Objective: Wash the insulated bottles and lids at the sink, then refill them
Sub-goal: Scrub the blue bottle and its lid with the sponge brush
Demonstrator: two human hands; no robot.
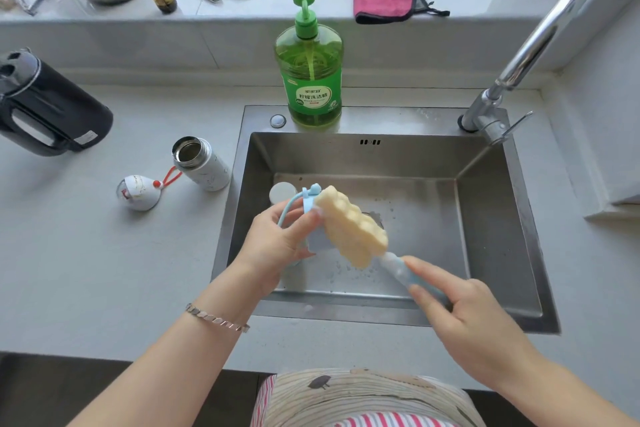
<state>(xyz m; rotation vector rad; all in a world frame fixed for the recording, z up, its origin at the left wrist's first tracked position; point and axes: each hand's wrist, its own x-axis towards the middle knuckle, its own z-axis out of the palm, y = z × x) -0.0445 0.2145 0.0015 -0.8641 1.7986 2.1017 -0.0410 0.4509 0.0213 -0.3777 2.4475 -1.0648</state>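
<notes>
If the blue bottle [317,242] slips: your left hand [277,239] wraps it over the front-left corner of the sink [491,218]. Wet metal and soap could let it twist or drop into the basin when the sponge is pushed in.
Sponge brush [353,225]: the foam head lies across the bottle's top, outside it and tilted toward the sink's back-left corner. It looks wider than the mouth, so a skewed push may jam it or lever the bottle out of your grip.
Blue lid [310,199]: it hangs on its strap at the bottle's far side, touching the sponge. It could get caught between foam and rim.
Left fingers [313,215]: curled round the bottle, with the tips up by the lid and the sponge's edge. The bottle is mostly hidden behind your palm and the foam.
Right hand [464,315]: thumb and forefinger pinch the brush handle [398,270] low down, far from the head. That gives little control of the tip.
Round white cap [282,191]: it lies in the sink's back-left corner, just beyond the bottle, where a dropped bottle might strike it.
White bottle [202,163]: it lies tilted and open on the counter by the sink's left edge, with its white lid [138,192] tethered beside it. An elbow swing could roll it.
</notes>
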